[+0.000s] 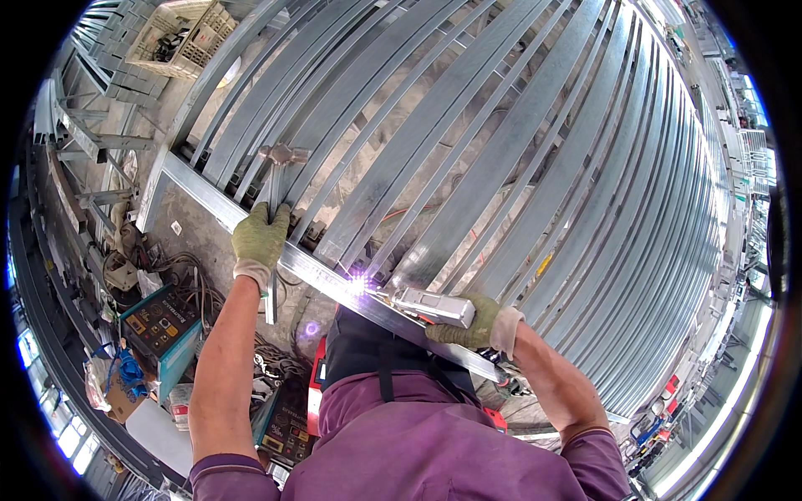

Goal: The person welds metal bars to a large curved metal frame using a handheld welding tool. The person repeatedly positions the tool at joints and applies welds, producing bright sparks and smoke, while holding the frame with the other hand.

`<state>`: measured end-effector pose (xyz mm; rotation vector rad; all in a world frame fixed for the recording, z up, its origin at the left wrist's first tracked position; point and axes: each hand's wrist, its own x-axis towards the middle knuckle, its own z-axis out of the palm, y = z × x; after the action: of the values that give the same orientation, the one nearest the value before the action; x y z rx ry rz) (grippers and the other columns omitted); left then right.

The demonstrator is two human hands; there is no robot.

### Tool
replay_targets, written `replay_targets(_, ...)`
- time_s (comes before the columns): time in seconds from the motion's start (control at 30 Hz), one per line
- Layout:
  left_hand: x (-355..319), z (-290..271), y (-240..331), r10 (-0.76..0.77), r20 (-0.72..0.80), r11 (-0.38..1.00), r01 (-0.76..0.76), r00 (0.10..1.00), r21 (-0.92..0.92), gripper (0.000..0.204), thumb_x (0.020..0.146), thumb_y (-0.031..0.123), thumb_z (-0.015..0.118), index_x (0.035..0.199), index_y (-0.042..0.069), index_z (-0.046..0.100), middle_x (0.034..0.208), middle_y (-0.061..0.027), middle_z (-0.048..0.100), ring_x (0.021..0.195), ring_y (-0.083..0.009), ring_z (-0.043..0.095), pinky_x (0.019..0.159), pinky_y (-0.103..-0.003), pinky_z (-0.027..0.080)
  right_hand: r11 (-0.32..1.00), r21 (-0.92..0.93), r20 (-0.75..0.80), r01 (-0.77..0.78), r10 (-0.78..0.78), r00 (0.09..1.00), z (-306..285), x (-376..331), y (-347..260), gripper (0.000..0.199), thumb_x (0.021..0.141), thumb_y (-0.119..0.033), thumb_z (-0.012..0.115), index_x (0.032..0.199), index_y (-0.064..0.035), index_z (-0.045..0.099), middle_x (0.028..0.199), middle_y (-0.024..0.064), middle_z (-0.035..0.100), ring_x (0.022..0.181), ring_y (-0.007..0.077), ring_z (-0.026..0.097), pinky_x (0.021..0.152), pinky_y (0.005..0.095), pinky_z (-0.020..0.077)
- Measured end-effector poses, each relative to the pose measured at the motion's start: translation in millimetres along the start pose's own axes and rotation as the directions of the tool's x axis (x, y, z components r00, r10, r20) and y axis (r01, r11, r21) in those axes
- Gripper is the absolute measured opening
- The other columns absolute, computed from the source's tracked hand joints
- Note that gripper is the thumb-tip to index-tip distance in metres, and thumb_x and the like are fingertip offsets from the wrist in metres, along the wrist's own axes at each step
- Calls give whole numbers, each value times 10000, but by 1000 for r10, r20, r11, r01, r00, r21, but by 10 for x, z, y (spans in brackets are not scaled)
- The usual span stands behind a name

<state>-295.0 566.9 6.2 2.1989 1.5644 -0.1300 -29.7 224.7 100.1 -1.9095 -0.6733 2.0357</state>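
In a green work glove, my left hand [261,240] is closed around the handle of a hammer [282,155]. The hammer's metal head points away from me, and its handle sticks out below the hand. My right hand [469,324], also gloved, grips a silver-white handheld welding gun [434,306]. Its nozzle meets a long galvanized steel rail [202,194], where a bright white-violet spark [357,285] glares. The glare hides the joint itself. Several flat steel bars [434,129] run away from the rail, side by side with gaps between them.
Welding machines with dark panels [159,321] stand at the lower left among tangled cables [194,280]. A beige plastic crate [185,42] holds parts at the far left, near stacked steel tubes [134,77]. The frame of bars stretches far to the right.
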Motion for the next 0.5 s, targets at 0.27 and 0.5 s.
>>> replay_targets(0.27, -7, -12, 12, -8, 1, 999, 8, 1000, -40, 495, 1035, 561, 664, 1030, 72, 741, 886, -224, 781, 874, -486, 756, 803, -583, 581, 998, -49, -47, 38, -40, 998, 9, -63, -18, 710, 890, -564, 912, 1392, -89, 752, 1231, 139, 818, 1139, 267, 769, 1000, 398, 590)
replay_targets(0.5, -1, -5, -2, -9, 8, 999, 10, 1000, -41, 489, 1037, 554, 665, 1030, 70, 740, 884, -219, 783, 862, -484, 758, 798, -582, 583, 993, -109, -47, 48, -54, 997, -7, -80, -27, 725, 896, -626, 876, 1367, -86, 769, 1236, 171, 815, 1162, 340, 771, 1002, 432, 587)
